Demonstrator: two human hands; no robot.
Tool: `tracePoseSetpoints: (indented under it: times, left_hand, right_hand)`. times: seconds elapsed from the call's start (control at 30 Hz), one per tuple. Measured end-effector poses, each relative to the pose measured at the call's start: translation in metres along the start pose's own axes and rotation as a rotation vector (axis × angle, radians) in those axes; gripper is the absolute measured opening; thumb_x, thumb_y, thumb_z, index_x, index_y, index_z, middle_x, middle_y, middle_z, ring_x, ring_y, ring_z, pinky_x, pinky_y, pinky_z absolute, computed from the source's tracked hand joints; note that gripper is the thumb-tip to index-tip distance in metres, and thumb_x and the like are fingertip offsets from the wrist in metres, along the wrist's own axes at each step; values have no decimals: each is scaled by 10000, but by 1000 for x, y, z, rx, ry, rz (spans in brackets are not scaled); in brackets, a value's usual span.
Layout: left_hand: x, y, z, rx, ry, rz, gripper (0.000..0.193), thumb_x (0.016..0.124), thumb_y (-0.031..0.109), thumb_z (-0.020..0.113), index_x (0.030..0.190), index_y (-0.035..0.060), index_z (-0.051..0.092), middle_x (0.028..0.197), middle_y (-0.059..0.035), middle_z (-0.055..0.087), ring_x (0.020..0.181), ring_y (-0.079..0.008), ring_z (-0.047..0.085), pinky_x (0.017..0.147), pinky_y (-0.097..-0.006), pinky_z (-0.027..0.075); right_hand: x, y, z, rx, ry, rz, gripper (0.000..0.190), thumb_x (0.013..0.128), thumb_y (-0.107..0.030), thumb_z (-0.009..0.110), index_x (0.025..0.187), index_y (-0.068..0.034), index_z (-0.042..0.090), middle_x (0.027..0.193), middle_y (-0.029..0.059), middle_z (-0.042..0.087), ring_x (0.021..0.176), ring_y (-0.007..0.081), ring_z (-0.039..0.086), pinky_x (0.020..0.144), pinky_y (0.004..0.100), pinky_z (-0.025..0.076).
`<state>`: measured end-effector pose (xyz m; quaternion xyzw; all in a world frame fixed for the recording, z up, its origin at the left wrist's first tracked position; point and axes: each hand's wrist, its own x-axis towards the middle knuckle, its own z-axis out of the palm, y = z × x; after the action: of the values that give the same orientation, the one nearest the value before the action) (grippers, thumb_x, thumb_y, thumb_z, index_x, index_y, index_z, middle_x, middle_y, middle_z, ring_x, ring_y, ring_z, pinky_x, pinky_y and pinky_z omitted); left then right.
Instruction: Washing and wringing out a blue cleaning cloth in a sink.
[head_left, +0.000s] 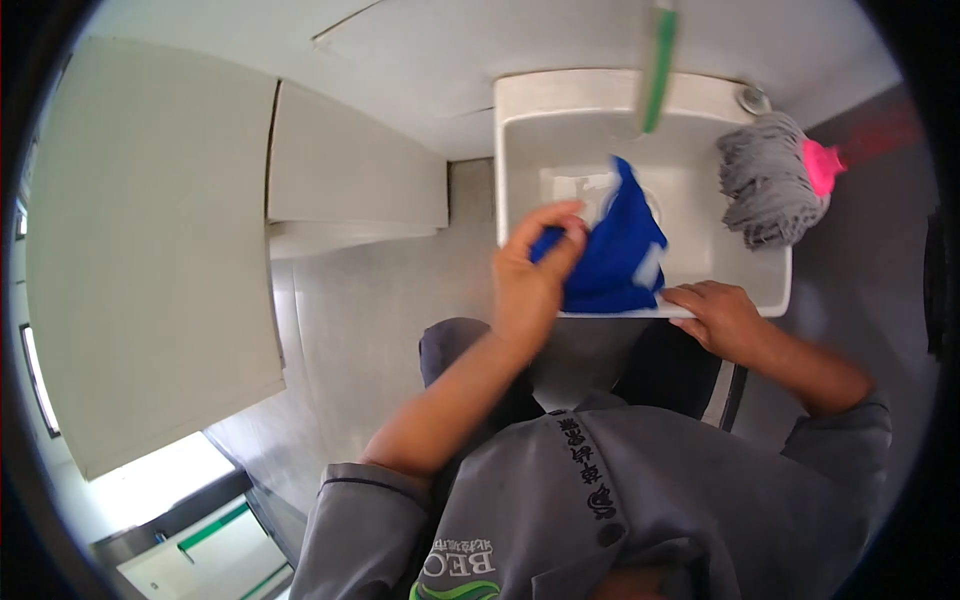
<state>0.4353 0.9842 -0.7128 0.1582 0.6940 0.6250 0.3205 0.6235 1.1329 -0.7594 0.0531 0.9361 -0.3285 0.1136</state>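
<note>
A blue cloth (619, 247) with a pale patch hangs over the near edge of a white utility sink (750, 289). My left hand (544, 251) pinches the cloth's left part between thumb and fingers; the hand is slightly blurred. On the sink's near rim rests my right hand (712, 311), its fingertips close to the cloth's lower right corner. Whether those fingertips grip the cloth is hard to tell. Inside the basin, the drain is partly hidden behind the cloth.
A grey string mop head (772, 180) with a pink socket (823, 167) lies over the sink's right side. A green-and-clear tube (660, 71) hangs above the basin. Pale partition panels (150, 247) stand at the left, and the wall (420, 67) is behind the sink.
</note>
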Motion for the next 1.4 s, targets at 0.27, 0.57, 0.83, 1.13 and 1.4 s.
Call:
tracePoseSetpoints:
  times: [0.27,0.57,0.83,1.13,1.4]
  left_hand:
    - [-38,52,-30,59,-171,19,134,799,47,549,930,20,563,902,-58,547,885,-131,507,803,-240,378]
    - [-80,155,-50,123,-256,-41,169,815,113,556,959,30,584,937,-48,576,923,-120,511,843,-238,369]
    - [-139,262,-55,259,-294,-184,183,800,149,585,948,42,601,917,-33,577,855,-89,515,778,-218,398]
    - [-199,357,-32,29,-188,-351,218,791,138,591,980,30,578,860,-58,582,806,-126,541,717,-236,435]
    - [-226,375,7,-97,-284,-286,209,829,152,542,997,29,553,852,-39,566,792,-105,529,713,-231,428]
  right_hand:
    - [10,-15,-10,-133,19,47,349,653,-185,639,979,-112,537,945,76,564,863,252,542,728,359,445]
    - [0,-15,4,-247,-48,139,312,704,-287,618,970,-142,543,874,79,555,831,257,541,702,393,446]
    - [51,-94,32,209,-67,166,441,749,-322,530,1104,-62,525,1082,156,539,1007,289,515,877,392,379]
    - [-110,-295,-182,1982,-136,339,553,843,-509,350,1214,-104,413,1176,42,485,1064,169,461,914,337,361]
    - [-169,-283,-201,2023,-86,-204,814,726,-611,396,1323,-99,185,1331,95,289,1232,219,273,993,407,243]
